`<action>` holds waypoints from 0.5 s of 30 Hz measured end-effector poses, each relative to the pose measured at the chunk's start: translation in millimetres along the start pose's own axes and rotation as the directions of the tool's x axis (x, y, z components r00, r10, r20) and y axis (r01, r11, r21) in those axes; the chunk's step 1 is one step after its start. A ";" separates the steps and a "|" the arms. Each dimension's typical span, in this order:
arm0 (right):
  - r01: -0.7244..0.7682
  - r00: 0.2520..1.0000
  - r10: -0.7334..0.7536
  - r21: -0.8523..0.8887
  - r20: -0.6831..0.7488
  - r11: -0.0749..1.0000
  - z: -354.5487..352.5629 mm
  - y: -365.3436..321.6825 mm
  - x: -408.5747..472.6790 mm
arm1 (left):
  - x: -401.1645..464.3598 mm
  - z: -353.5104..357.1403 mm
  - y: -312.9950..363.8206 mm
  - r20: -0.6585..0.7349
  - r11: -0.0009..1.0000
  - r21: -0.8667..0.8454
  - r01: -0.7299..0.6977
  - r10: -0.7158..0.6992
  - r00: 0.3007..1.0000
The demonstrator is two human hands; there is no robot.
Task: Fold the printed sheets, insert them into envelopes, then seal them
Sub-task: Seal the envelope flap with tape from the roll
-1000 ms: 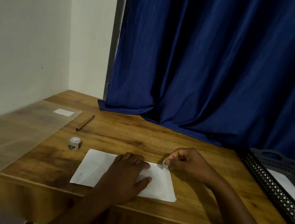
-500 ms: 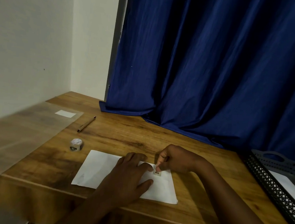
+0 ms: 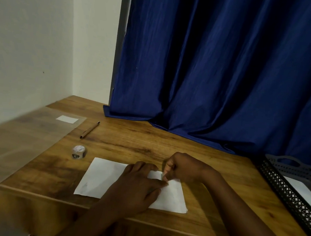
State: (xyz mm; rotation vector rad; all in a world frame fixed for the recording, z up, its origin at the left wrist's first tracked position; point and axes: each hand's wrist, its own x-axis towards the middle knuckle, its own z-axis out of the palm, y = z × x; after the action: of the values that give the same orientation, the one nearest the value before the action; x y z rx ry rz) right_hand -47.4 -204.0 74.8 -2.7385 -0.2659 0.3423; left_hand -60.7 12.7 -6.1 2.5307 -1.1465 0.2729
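Note:
A white envelope (image 3: 101, 178) lies flat on the wooden table (image 3: 130, 143) near its front edge. My left hand (image 3: 136, 189) rests flat on the middle of the envelope with straight fingers and presses it down. My right hand (image 3: 184, 168) is curled at the envelope's top edge. Its thumb and fingertips pinch a small pale piece of tape (image 3: 161, 175) against the paper, right beside my left fingertips. What is inside the envelope is hidden.
A small tape roll (image 3: 79, 152) stands left of the envelope, with a brown pen (image 3: 90, 129) behind it. A clear plastic sheet (image 3: 28, 141) covers the table's left side. A black mesh tray (image 3: 285, 185) with white paper (image 3: 302, 190) sits at the right. A blue curtain (image 3: 210, 75) hangs behind.
My right hand has moved left from the envelope's top right corner to its top edge beside my left fingers, carrying the small piece down onto the paper. My left hand stayed put.

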 end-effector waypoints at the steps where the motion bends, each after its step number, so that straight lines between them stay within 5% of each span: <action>1: -0.001 1.000 0.001 0.013 -0.005 1.000 1.1 1.1 0.2 | -0.2 0.5 -0.2 -0.002 1.000 0.003 -0.001 0.001 1.000; 15: -0.034 0.971 0.105 0.311 -0.214 0.950 29.9 37.0 4.6 | 0.6 1.7 -1.0 0.006 0.999 -0.031 0.014 -0.014 1.000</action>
State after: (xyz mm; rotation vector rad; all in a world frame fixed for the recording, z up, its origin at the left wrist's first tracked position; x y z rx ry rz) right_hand -45.9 -226.8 32.9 -2.4535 -0.0471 0.0745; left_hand -59.5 12.2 -7.7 2.5128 -1.1258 0.2424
